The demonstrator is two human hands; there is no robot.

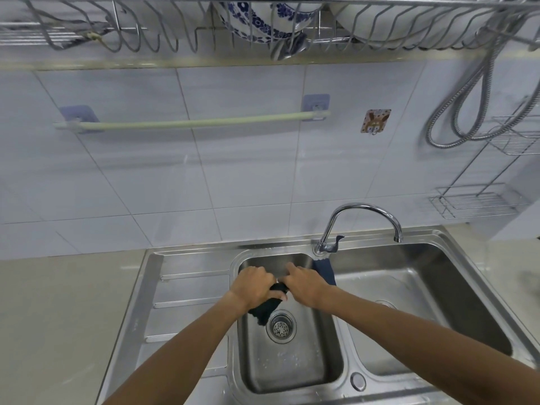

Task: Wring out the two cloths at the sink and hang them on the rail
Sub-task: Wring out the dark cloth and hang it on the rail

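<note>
Over the small left basin of the steel sink point(193, 287), my left hand point(253, 285) and my right hand point(306, 286) both grip a dark green cloth point(266, 308), twisted between them, its loose end hanging toward the drain point(281, 327). A second cloth, dark blue point(326, 270), lies draped over the divider between the two basins, just behind my right hand. The pale green rail point(193, 123) is fixed to the tiled wall above, with nothing hanging on it.
A chrome tap point(362, 220) arcs over the right basin. A wire dish rack point(263, 27) with bowls hangs overhead. A metal hose point(467, 106) and wire shelves point(479, 200) are at the right wall. Beige counter point(58, 317) lies to the left.
</note>
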